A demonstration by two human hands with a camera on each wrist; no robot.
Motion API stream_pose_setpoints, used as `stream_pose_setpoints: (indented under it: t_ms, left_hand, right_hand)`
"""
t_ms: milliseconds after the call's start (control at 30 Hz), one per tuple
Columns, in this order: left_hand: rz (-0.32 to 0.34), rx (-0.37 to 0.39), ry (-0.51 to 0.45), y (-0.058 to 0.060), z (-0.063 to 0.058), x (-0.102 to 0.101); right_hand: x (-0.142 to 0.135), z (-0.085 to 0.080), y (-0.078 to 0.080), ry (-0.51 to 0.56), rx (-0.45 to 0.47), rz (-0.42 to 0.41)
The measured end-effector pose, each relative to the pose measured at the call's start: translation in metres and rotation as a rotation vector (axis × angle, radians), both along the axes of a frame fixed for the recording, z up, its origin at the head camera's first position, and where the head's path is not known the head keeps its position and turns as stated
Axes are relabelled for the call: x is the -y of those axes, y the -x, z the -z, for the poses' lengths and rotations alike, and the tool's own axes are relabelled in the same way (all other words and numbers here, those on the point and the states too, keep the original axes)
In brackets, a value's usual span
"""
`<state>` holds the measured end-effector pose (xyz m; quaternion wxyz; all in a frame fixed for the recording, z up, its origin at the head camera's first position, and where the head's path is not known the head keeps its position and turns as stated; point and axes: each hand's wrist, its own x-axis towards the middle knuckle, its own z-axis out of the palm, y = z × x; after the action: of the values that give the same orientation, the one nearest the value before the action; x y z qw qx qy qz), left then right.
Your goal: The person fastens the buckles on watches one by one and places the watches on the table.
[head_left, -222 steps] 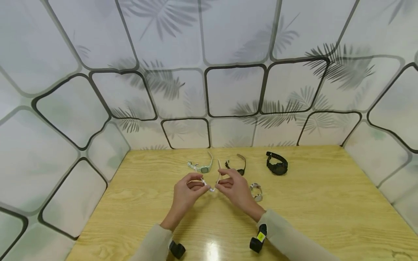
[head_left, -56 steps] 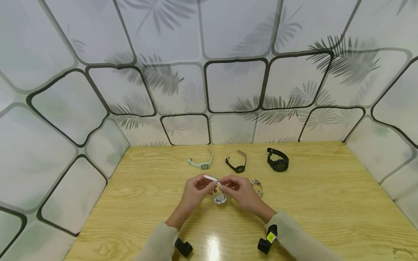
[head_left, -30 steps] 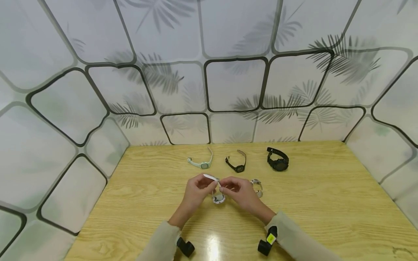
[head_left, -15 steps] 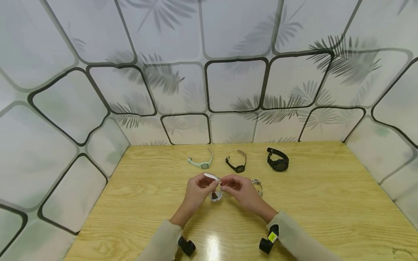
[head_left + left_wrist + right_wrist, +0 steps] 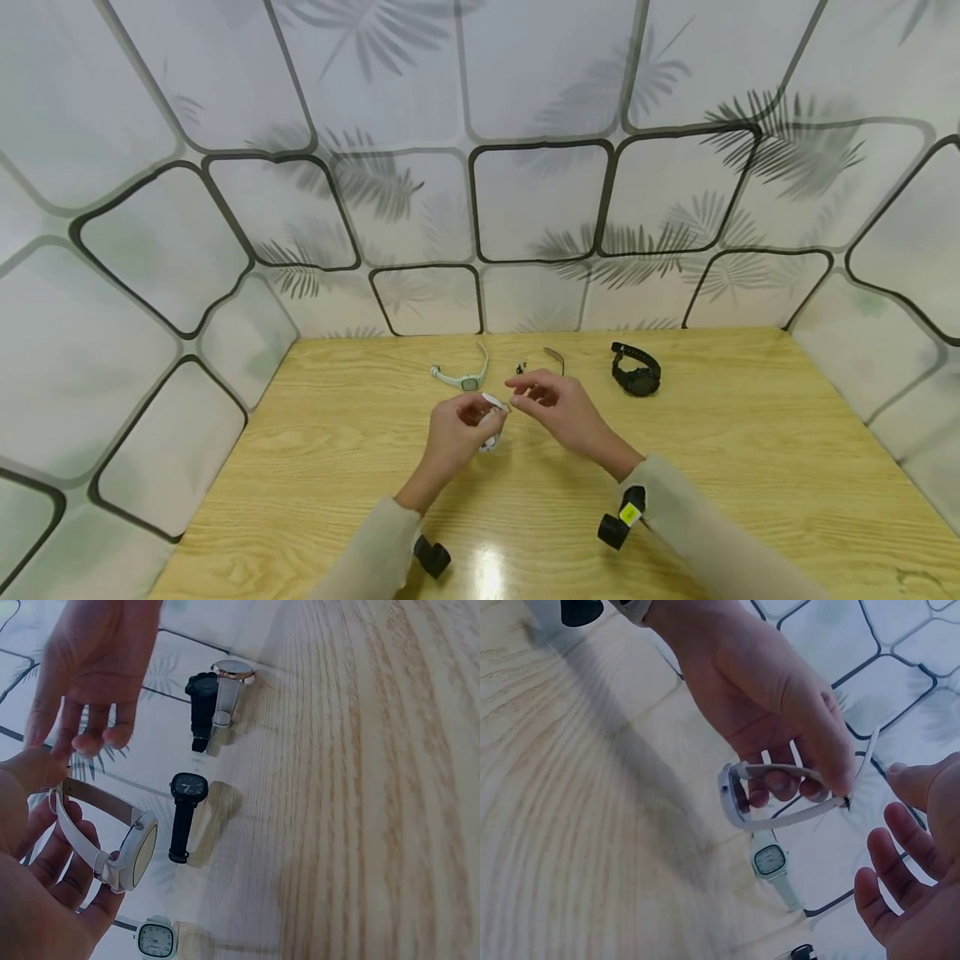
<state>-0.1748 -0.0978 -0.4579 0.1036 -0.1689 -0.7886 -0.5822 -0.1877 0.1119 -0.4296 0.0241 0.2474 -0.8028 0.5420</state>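
My left hand pinches the strap of a white wristwatch above the table's middle. In the left wrist view, the strap forms a loop, with the watch's round case hanging at its lower end. The right wrist view shows the thumb and fingers at the buckle end, with a white strap end sticking out past them. My right hand is just to the right, apart from the watch, its fingers loosely bent with nothing between them.
On the wooden table behind the hands lie a mint-green watch, a slim black watch partly hidden by the right hand, and a bulky black watch. A rose-gold-rimmed watch shows in the left wrist view. Patterned walls enclose the table.
Both hands earlier held the white watch, its strap spread apart at first, then looped. Now the right hand has let go and drawn up and right, while the left hand keeps it.
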Motion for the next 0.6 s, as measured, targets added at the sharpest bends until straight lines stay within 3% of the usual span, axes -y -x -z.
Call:
stream_pose_setpoints:
  t_ms: [200, 600]
  left_hand:
    - [-0.017, -0.028, 0.022, 0.001, 0.000, -0.002]
    - [-0.034, -0.050, 0.072, -0.001, 0.000, -0.002]
  right_hand:
    - [0.008, -0.009, 0.003, -0.042, -0.039, -0.042]
    - [0.016, -0.010, 0.002, -0.113, -0.050, -0.080]
